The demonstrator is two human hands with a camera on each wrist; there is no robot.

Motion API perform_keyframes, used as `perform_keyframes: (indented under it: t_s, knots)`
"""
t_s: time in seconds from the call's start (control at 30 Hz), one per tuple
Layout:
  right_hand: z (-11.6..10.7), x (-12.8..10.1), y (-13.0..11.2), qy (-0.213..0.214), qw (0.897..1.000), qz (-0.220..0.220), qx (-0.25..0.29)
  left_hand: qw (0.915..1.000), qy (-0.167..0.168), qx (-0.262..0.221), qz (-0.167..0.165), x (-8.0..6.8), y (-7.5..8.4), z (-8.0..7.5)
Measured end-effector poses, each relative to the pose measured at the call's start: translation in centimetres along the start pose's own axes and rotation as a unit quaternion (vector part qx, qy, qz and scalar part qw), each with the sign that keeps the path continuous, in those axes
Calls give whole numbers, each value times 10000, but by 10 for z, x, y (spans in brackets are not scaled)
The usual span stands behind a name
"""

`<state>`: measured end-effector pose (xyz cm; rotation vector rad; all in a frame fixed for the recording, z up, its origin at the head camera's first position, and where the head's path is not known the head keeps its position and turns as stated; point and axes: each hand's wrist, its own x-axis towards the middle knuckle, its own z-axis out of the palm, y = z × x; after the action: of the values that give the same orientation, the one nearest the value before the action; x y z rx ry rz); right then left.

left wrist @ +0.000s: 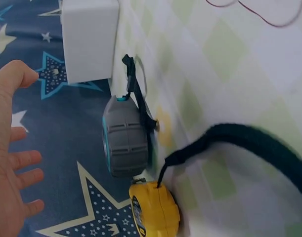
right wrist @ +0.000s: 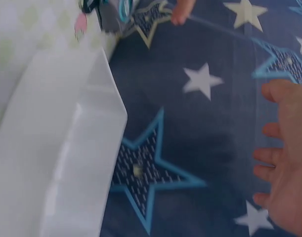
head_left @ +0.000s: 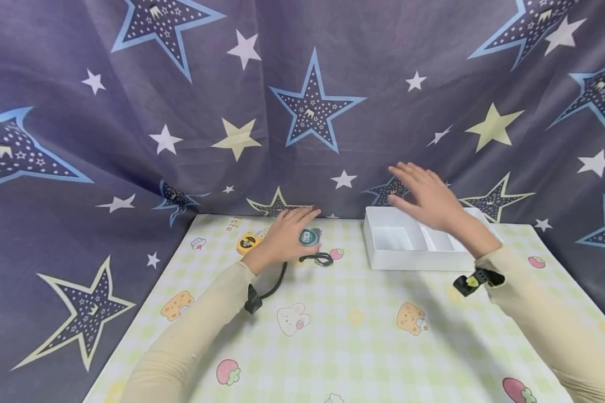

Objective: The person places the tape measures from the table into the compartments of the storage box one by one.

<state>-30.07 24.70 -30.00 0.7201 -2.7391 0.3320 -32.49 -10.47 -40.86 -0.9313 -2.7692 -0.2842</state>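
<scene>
The grey and teal tape measure [head_left: 310, 237] is seen lying on the checked tablecloth [head_left: 333, 336], close to the table's far edge where the starred curtain [head_left: 302, 84] comes down. A yellow tape measure [head_left: 247, 243] is set just beside it on the left, and its black wrist strap [head_left: 319, 258] is trailed toward the near side. The left hand [head_left: 284, 235] is spread over it, fingers straight and relaxed; nothing is gripped, and from the wrist view the fingers [left wrist: 22, 163] are held apart from the casing [left wrist: 126, 143]. Open cloth is left between the tape and the white divided box [head_left: 413, 243] to the right. The right hand [head_left: 426, 196] is held above that box, fingers extended, nothing grasped.
</scene>
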Motion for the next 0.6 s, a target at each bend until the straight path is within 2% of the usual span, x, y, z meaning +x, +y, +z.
perform_keyframes:
  t_s: [0.13,0.3,0.43,0.6]
  knots:
    - [-25,-3,18,199,9995,233,36,9999,-70,-136,44,-1,-4,0]
    - [-47,-10,43,90,9936,1088,275,9995,-159,-255,129,-2,-10,4]
    - [-51,-18,68,-39,9846,1691,441,9994,-233,-168,207,-2,-15,8]
    - [-44,-32,99,-225,9760,2070,639,9990,-410,-143,144,-1,-20,12]
